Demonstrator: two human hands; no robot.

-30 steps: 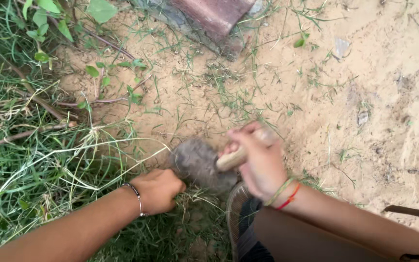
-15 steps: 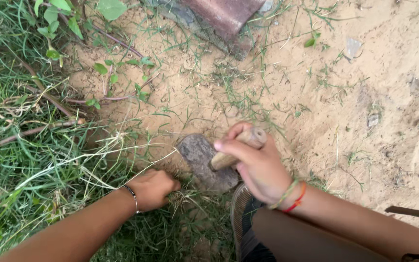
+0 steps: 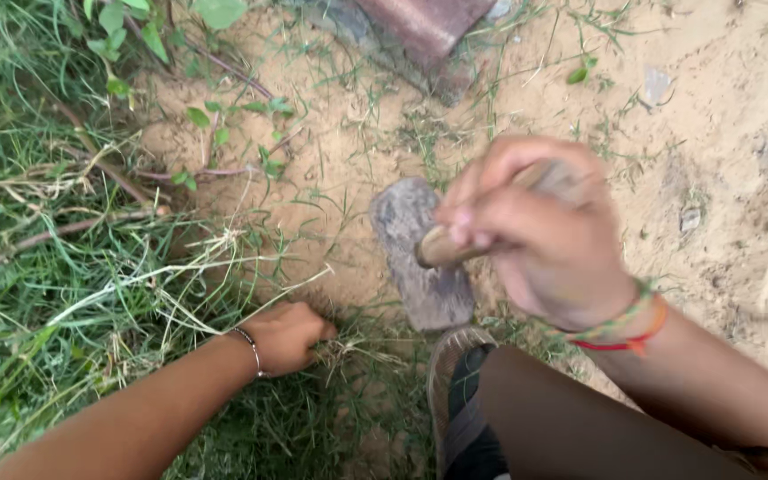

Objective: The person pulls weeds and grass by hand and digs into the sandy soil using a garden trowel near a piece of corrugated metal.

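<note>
My right hand [image 3: 535,236] is closed around the wooden handle [image 3: 442,251] of a small hand hoe, and it looks blurred with motion. The hoe's flat grey blade [image 3: 420,258] is above the sandy soil at the edge of the grass. My left hand [image 3: 284,338] is fisted on a tuft of dry grass [image 3: 357,348] low to the ground, just left of the blade. A thin bangle sits on my left wrist, coloured threads on my right.
Thick green grass [image 3: 55,267] and dry stems cover the left side. Bare sandy ground [image 3: 722,160] spreads to the right. A reddish brick [image 3: 424,27] lies at the top. My sandalled foot [image 3: 460,391] is planted below the blade.
My right hand has lifted the hoe up and away from the ground, closer to the camera. My left hand has slid down and left, keeping its grip on the grass.
</note>
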